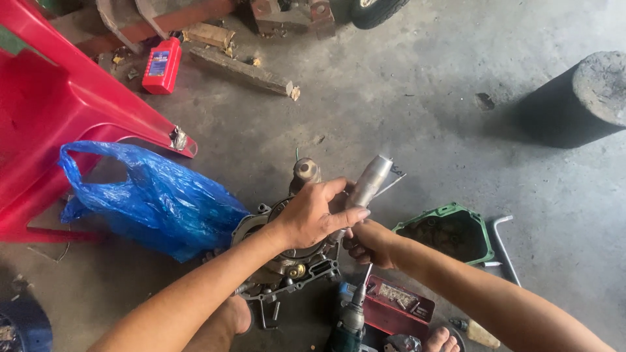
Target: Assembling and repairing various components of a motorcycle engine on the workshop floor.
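A grey metal engine casing (pixel 287 270) lies on the concrete floor, with a round shaft end (pixel 306 171) sticking up at its far side. My left hand (pixel 312 215) and my right hand (pixel 370 242) are both closed around a silver metal cylinder (pixel 372 179) that points up and to the right above the casing. The left hand grips it from the left, the right hand from below. The cylinder's lower end is hidden by my fingers.
A blue plastic bag (pixel 156 199) lies left of the casing under a red plastic chair (pixel 59 104). A green-edged engine cover (pixel 453 231) and a bent wrench (pixel 505 244) lie right. A power tool (pixel 351 319) and red box (pixel 398 301) sit near my feet. A red bottle (pixel 162 65), wood planks and a dark cylinder (pixel 580 98) stand farther off.
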